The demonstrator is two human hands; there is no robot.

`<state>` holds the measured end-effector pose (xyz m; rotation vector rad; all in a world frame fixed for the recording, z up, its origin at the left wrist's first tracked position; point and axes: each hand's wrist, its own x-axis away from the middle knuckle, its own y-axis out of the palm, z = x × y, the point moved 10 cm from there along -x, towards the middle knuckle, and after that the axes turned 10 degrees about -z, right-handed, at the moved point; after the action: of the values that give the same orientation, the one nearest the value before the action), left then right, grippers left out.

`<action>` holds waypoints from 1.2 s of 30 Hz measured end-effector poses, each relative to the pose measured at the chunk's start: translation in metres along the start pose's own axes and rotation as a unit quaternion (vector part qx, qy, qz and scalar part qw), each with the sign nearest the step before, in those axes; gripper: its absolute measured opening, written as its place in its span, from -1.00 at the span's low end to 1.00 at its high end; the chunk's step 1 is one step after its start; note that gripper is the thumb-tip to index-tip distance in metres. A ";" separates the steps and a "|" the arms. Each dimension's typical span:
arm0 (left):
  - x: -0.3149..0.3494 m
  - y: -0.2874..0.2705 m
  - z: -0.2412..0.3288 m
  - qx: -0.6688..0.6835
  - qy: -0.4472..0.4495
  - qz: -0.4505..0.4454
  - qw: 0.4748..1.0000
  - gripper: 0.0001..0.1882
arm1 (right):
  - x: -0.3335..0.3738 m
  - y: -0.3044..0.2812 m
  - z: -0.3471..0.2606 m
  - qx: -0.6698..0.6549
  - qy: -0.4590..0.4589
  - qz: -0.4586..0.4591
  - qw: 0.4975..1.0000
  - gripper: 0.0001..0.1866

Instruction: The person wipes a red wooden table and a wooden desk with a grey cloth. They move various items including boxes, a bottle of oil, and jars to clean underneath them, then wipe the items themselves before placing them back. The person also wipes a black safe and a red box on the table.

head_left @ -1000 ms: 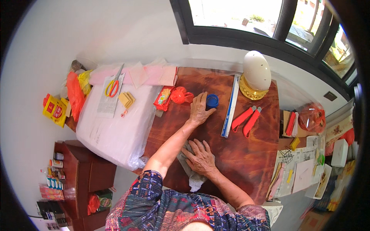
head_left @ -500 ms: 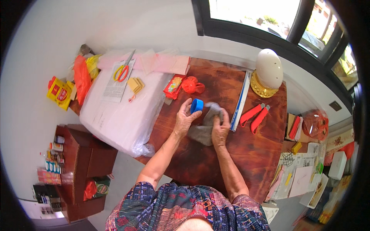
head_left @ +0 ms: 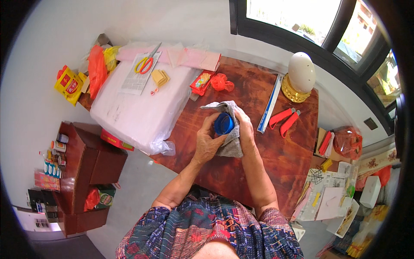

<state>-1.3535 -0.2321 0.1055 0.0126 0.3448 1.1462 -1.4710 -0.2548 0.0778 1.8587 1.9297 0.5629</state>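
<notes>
The grey cloth (head_left: 232,149), apart from the blue cup (head_left: 224,124) earlier, now lies against it, so both hands work together. Left hand (head_left: 208,143) grips the cup, right hand (head_left: 245,127) clasps the cloth, above the bench (head_left: 276,166), well inside its right edge.

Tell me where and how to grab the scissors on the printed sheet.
Take the scissors by the red and yellow handle loops, probably from the near side: they lie flat, loops toward the person, blades pointing away.
</notes>
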 end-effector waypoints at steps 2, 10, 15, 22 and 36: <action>0.007 0.000 -0.002 0.048 -0.017 0.038 0.998 -0.40 | 0.019 0.011 -0.011 0.066 -0.064 0.022 0.995 -0.63; 0.003 -0.002 -0.018 0.286 -0.073 0.022 0.955 -0.55 | 0.113 0.084 -0.027 0.457 -0.287 0.000 0.842 -0.56; 0.014 0.008 -0.005 0.273 -0.055 -0.002 0.960 -0.47 | 0.113 0.038 -0.046 0.377 -0.262 0.072 0.885 -0.64; 0.027 0.023 0.014 0.098 -0.085 -0.043 0.991 -0.38 | 0.090 0.054 -0.072 0.375 -0.251 0.035 0.891 -0.66; 0.026 0.014 0.052 -0.407 0.129 0.020 0.904 -0.31 | 0.069 0.020 0.020 -0.169 0.100 0.005 0.981 -0.56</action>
<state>-1.3425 -0.1944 0.1511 -0.8779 0.0741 1.2639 -1.4455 -0.1851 0.0719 1.6471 1.8075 1.0456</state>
